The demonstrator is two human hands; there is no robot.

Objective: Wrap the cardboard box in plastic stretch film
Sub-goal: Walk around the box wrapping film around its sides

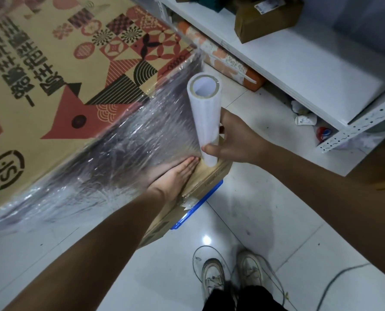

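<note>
Our cardboard box (pixel 52 90), printed with red and black patterns, fills the upper left, stretch film (pixel 128 151) already glistening across its near side. Our left hand (pixel 176 173) lies flat, fingers straight, pressing the film against the box's side. Our right hand (pixel 234 140) grips the white film roll (pixel 206 113), held upright just beside the box's corner. Below lie glossy white floor tiles (pixel 265 209), our shoes (pixel 214 277), and a white metal shelf (pixel 310 63) to the right.
</note>
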